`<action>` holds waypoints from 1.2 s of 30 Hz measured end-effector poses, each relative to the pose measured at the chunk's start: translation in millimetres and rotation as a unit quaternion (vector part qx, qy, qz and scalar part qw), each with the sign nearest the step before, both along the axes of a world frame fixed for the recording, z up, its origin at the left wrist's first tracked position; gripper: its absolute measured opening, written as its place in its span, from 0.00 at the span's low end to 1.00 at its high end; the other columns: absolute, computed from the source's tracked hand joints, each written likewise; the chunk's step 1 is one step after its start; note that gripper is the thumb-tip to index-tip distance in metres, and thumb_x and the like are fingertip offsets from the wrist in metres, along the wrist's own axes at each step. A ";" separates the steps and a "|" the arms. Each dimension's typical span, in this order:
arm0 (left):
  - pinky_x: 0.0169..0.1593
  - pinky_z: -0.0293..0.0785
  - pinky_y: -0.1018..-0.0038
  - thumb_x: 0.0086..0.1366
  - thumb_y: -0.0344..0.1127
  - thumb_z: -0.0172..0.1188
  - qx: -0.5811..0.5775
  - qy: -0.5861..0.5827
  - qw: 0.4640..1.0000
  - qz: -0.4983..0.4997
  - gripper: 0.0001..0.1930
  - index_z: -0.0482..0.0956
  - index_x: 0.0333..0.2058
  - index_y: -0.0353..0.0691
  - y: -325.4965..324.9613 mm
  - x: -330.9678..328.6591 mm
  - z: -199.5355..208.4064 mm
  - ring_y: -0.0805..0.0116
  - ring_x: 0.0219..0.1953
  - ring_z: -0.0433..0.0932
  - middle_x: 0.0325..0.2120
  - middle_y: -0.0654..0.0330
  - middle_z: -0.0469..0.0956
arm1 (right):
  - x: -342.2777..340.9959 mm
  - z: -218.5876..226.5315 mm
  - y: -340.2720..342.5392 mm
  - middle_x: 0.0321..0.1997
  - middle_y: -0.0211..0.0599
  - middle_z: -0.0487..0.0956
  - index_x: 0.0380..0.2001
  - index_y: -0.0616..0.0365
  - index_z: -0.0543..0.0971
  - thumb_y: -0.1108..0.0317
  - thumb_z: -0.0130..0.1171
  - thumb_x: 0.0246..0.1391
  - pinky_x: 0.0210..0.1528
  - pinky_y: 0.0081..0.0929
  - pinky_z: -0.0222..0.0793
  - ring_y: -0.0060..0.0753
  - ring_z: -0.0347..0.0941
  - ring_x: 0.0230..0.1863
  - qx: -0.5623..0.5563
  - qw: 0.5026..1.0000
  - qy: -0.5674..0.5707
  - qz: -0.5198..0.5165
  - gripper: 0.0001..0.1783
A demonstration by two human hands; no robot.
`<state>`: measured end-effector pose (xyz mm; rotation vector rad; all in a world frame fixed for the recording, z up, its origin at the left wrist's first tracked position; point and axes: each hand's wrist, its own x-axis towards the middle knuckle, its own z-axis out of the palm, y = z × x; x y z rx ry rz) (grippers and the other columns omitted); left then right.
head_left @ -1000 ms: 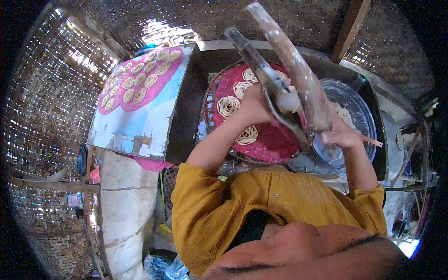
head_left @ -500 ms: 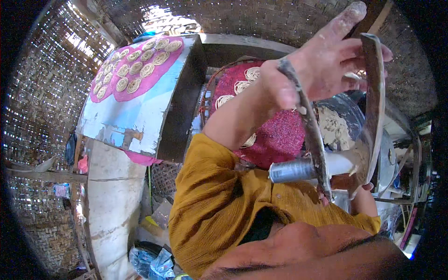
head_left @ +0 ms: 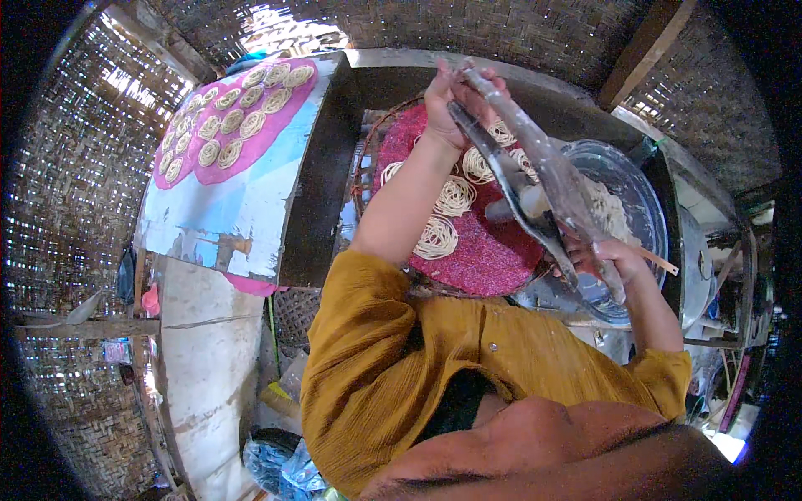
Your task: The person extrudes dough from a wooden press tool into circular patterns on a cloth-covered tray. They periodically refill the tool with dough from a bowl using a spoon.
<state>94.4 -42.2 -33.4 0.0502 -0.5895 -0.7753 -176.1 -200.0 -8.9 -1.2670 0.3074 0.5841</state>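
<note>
1. Wooden press point(head_left: 547, 163): tilted above the red mat point(head_left: 501, 260).
2. Left hand point(head_left: 464, 96): grip part-curled at the upper handle ends, firmness unclear; right hand point(head_left: 620, 257): grip closed round the lower ends.
3. Pressing strands into nests point(head_left: 455, 196) seems in hand; next calls for an even two-handed squeeze.

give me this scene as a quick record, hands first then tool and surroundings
left hand: at the upper ends of a two-handled tool, how firmly it grips unclear
right hand: holding the tool's lower end
tool parts: two long handles with a pale cylinder between them
below tool: round red mat bearing coils of pale strands
right side: basin with pale dough
left side: pale blue board with pink sheets and similar coils
</note>
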 end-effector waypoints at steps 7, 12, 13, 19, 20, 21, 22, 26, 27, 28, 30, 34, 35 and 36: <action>0.35 0.68 0.61 0.52 0.59 0.48 0.014 0.004 0.998 0.053 0.20 0.70 0.28 0.48 17.7 -25.9 14.9 0.59 0.32 0.70 0.27 0.61 0.71 | -5.6 63.7 28.4 0.42 0.41 0.70 0.48 0.64 0.63 0.49 0.58 0.26 0.40 0.25 0.62 0.33 0.66 0.40 -0.117 0.991 -0.065 0.018 0.44; 0.30 0.67 0.63 0.52 0.58 0.49 -0.002 -0.054 0.994 0.097 0.16 0.66 0.24 0.52 28.2 -21.4 52.5 0.66 0.29 0.67 0.24 0.67 0.69 | -0.6 74.1 23.2 0.44 0.40 0.69 0.46 0.65 0.65 0.49 0.58 0.24 0.42 0.24 0.60 0.32 0.64 0.42 -0.233 0.969 -0.057 0.054 0.43; 0.32 0.66 0.62 0.53 0.58 0.47 -0.046 -0.078 0.993 0.070 0.16 0.68 0.24 0.52 32.2 -18.6 52.2 0.67 0.29 0.67 0.24 0.68 0.70 | 1.0 72.9 31.1 0.43 0.39 0.69 0.46 0.65 0.65 0.50 0.59 0.24 0.43 0.25 0.60 0.32 0.64 0.42 -0.213 0.974 -0.064 0.041 0.43; 0.32 0.69 0.63 0.52 0.62 0.45 -0.069 -0.013 0.997 0.005 0.20 0.71 0.23 0.52 38.0 -39.9 46.4 0.61 0.31 0.69 0.23 0.62 0.70 | -17.4 73.8 26.0 0.45 0.40 0.70 0.46 0.65 0.66 0.55 0.62 0.19 0.50 0.26 0.54 0.34 0.63 0.46 -0.181 0.982 -0.055 0.022 0.43; 0.32 0.69 0.63 0.52 0.62 0.45 -0.069 -0.011 0.998 0.005 0.20 0.71 0.23 0.52 38.6 -39.6 47.5 0.61 0.31 0.69 0.23 0.62 0.70 | -14.9 81.0 24.8 0.45 0.40 0.70 0.46 0.65 0.66 0.55 0.62 0.19 0.50 0.26 0.54 0.34 0.63 0.46 -0.181 0.982 -0.054 0.022 0.43; 0.33 0.68 0.64 0.52 0.62 0.45 -0.079 -0.022 0.997 0.015 0.20 0.71 0.23 0.52 38.9 -37.4 49.4 0.61 0.30 0.69 0.23 0.63 0.70 | -10.1 88.1 23.3 0.44 0.41 0.70 0.45 0.65 0.66 0.55 0.62 0.19 0.50 0.26 0.54 0.34 0.64 0.46 -0.245 0.966 -0.068 0.056 0.43; 0.33 0.68 0.64 0.52 0.62 0.45 -0.091 -0.036 0.995 0.021 0.20 0.71 0.22 0.52 36.1 -34.7 53.4 0.61 0.30 0.69 0.23 0.63 0.70 | -6.3 92.9 21.1 0.43 0.41 0.71 0.45 0.66 0.66 0.55 0.62 0.19 0.50 0.26 0.54 0.34 0.64 0.45 -0.310 0.943 -0.082 0.086 0.43; 0.36 0.65 0.63 0.56 0.59 0.42 -0.079 -0.134 0.986 0.066 0.17 0.71 0.27 0.55 49.9 -22.2 60.4 0.68 0.32 0.69 0.27 0.69 0.71 | 0.9 89.7 33.9 0.42 0.41 0.71 0.44 0.67 0.67 0.54 0.62 0.22 0.49 0.26 0.55 0.33 0.65 0.44 -0.314 0.941 -0.106 0.063 0.41; 0.35 0.64 0.65 0.56 0.57 0.43 -0.115 -0.163 0.979 0.038 0.16 0.72 0.29 0.54 50.3 -19.5 60.2 0.68 0.33 0.70 0.29 0.67 0.72 | 0.1 87.3 32.9 0.41 0.41 0.72 0.43 0.67 0.67 0.53 0.62 0.22 0.49 0.26 0.56 0.32 0.65 0.44 -0.326 0.938 -0.092 0.074 0.41; 0.36 0.64 0.65 0.57 0.55 0.43 -0.128 -0.165 0.978 0.027 0.16 0.72 0.30 0.53 53.2 -21.1 59.1 0.67 0.34 0.70 0.30 0.65 0.72 | -1.1 85.9 33.0 0.41 0.41 0.72 0.43 0.67 0.67 0.53 0.62 0.22 0.49 0.26 0.56 0.32 0.65 0.44 -0.323 0.940 -0.092 0.069 0.41; 0.37 0.64 0.64 0.58 0.54 0.43 -0.128 -0.158 0.979 0.010 0.15 0.72 0.29 0.54 52.8 -29.8 57.1 0.67 0.34 0.70 0.30 0.65 0.72 | -3.6 83.7 32.7 0.41 0.41 0.72 0.44 0.67 0.66 0.53 0.62 0.21 0.49 0.26 0.57 0.31 0.65 0.43 -0.282 0.949 -0.102 0.095 0.42; 0.40 0.64 0.62 0.58 0.55 0.42 -0.130 -0.144 0.981 -0.014 0.15 0.72 0.29 0.53 43.3 -42.6 47.1 0.66 0.34 0.70 0.31 0.64 0.72 | -19.1 81.2 25.2 0.41 0.40 0.72 0.43 0.66 0.67 0.52 0.63 0.21 0.48 0.26 0.57 0.31 0.66 0.43 -0.272 0.955 -0.083 0.084 0.42; 0.41 0.64 0.60 0.58 0.55 0.42 -0.129 -0.138 0.982 -0.026 0.16 0.72 0.29 0.53 39.5 -43.0 44.5 0.66 0.35 0.70 0.31 0.64 0.72 | -23.3 80.7 23.6 0.40 0.39 0.72 0.43 0.67 0.67 0.53 0.63 0.20 0.47 0.26 0.58 0.31 0.66 0.42 -0.281 0.954 -0.088 0.064 0.42; 0.43 0.63 0.58 0.58 0.56 0.41 -0.128 -0.133 0.982 -0.038 0.16 0.72 0.29 0.53 35.7 -42.9 41.9 0.66 0.35 0.69 0.31 0.64 0.72 | -25.6 80.2 22.2 0.40 0.39 0.72 0.42 0.67 0.67 0.53 0.63 0.19 0.47 0.25 0.58 0.31 0.66 0.41 -0.290 0.952 -0.093 0.044 0.42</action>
